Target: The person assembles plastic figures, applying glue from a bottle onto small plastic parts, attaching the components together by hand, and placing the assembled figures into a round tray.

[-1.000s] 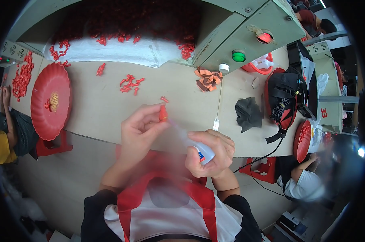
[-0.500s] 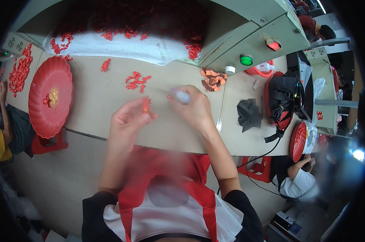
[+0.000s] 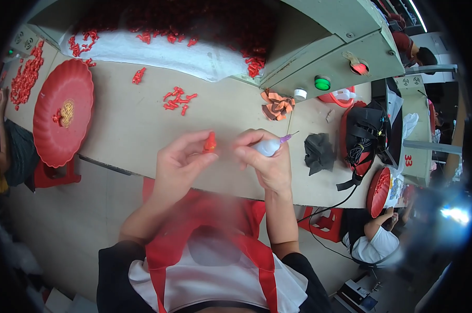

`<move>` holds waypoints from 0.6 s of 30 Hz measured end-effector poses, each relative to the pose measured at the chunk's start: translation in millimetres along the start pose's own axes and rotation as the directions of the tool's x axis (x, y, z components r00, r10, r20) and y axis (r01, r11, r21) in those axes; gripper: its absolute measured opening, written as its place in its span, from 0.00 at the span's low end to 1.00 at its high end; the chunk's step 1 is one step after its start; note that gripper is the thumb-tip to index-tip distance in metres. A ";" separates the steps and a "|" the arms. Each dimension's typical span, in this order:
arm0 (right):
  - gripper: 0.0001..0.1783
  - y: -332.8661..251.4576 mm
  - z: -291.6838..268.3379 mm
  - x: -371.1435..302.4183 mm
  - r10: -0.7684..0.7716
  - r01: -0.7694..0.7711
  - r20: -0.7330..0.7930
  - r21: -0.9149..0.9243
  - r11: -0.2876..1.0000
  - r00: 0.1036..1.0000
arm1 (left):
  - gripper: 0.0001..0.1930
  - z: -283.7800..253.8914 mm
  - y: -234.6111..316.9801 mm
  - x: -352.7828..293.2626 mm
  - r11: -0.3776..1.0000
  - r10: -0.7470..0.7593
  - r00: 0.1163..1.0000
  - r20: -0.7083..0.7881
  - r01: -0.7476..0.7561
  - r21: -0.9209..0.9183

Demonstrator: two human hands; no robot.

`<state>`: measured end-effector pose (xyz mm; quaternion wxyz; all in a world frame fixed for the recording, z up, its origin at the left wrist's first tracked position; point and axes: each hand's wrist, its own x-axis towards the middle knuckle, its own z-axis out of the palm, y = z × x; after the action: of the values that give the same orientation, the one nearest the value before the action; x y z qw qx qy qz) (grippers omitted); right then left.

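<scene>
My left hand pinches a small red plastic piece, shaped like a figurine with a yellowish spot, upright between thumb and fingers. A hand's breadth to its right, my right hand is closed round a translucent squeeze bottle. The bottle's purple needle tip points up and right, away from the red piece. Whether the right fingertips also hold something small cannot be made out. Beyond my hands, several loose red pieces lie in a small cluster, with another red piece farther left.
A metal machine housing with buttons stands at the back, over a white sheet heaped with red pieces. At left is a red scalloped tray. Orange-brown scraps, a black cloth and a black bag lie right. People sit both sides.
My right hand has moved right and slightly nearer me, turning the bottle so its needle points up-right. My left hand has shifted right with the red piece. The whole view has tilted slightly.
</scene>
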<state>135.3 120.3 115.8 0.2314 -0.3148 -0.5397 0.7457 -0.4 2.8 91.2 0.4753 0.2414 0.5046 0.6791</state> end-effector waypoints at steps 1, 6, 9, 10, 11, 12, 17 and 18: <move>0.12 1.3 -0.7 -4.6 0.037 -0.035 -0.016 0.076 0.996 0.999 | 0.19 3.6 -1.2 -0.1 1.000 -0.001 1.000 0.002 0.001 0.001; 0.11 -0.6 -2.8 -13.0 0.026 -0.027 0.005 0.285 0.958 1.000 | 0.17 15.2 -3.5 -2.4 0.998 0.059 0.997 0.056 -0.060 0.021; 0.10 1.4 -2.8 -14.2 -0.035 0.039 -0.026 0.188 0.981 0.999 | 0.17 19.1 -3.2 -3.6 0.990 0.115 0.992 0.060 -0.119 0.079; 0.10 1.9 -1.6 -14.6 -0.055 0.062 -0.056 0.119 0.991 0.997 | 0.17 19.7 -3.7 -3.8 0.989 0.116 0.991 0.059 -0.121 0.082; 0.10 2.4 0.0 -15.3 -0.057 0.063 -0.054 0.121 0.991 0.997 | 0.17 20.2 -4.5 -3.9 0.984 0.143 0.988 0.059 -0.148 0.096; 0.10 2.8 1.6 -16.0 -0.076 0.084 -0.070 0.119 0.989 0.995 | 0.17 20.5 -5.0 -3.8 0.978 0.170 0.984 0.061 -0.175 0.109; 0.09 7.4 -1.6 -17.0 -0.249 0.250 -0.037 0.014 0.968 0.968 | 0.17 24.4 -1.3 -3.6 0.950 0.239 0.968 0.082 -0.251 0.186; 0.08 4.7 -1.3 -18.6 -0.254 0.252 -0.036 -0.060 0.966 0.966 | 0.17 24.5 -1.0 -3.4 0.937 0.266 0.959 0.096 -0.281 0.210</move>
<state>149.2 107.0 115.1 0.3276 -0.2658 -0.5907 0.6878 21.2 11.0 99.9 0.3629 0.3830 0.5227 0.6696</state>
